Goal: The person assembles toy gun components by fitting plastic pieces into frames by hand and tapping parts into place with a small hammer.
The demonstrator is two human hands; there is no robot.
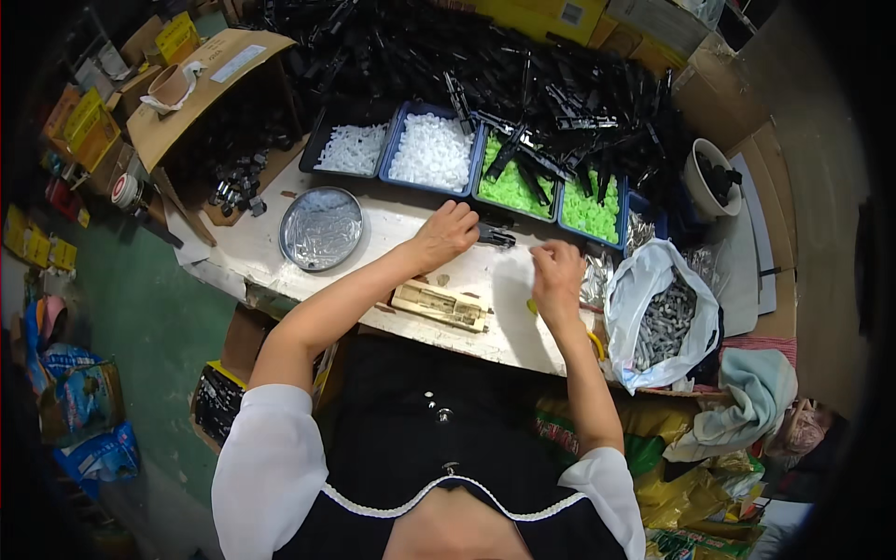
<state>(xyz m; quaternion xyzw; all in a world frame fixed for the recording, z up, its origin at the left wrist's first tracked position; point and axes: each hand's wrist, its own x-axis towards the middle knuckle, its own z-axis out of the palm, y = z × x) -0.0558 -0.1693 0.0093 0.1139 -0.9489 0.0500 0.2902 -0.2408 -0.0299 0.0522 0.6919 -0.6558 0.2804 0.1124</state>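
My left hand [448,235] is closed around the left end of a black plastic part [497,236], low over the white worktop. To the right of that part is my right hand [557,277], apart from it, its fingers curled together; whatever they may hold is too small to make out. A beige block-like fixture [439,306] with a long recess lies between my forearms, near the front edge. Just beyond my hands stand trays of white small parts [431,149] and bright green pieces [516,191], with black parts lying across the green ones.
A big heap of black parts [373,61] covers the back. At left sits a round metal tin [321,230], with a cardboard box [210,79] beyond it. At right are a white bag of grey pieces [665,322], a white bucket [712,177] and a yellow handle [595,345].
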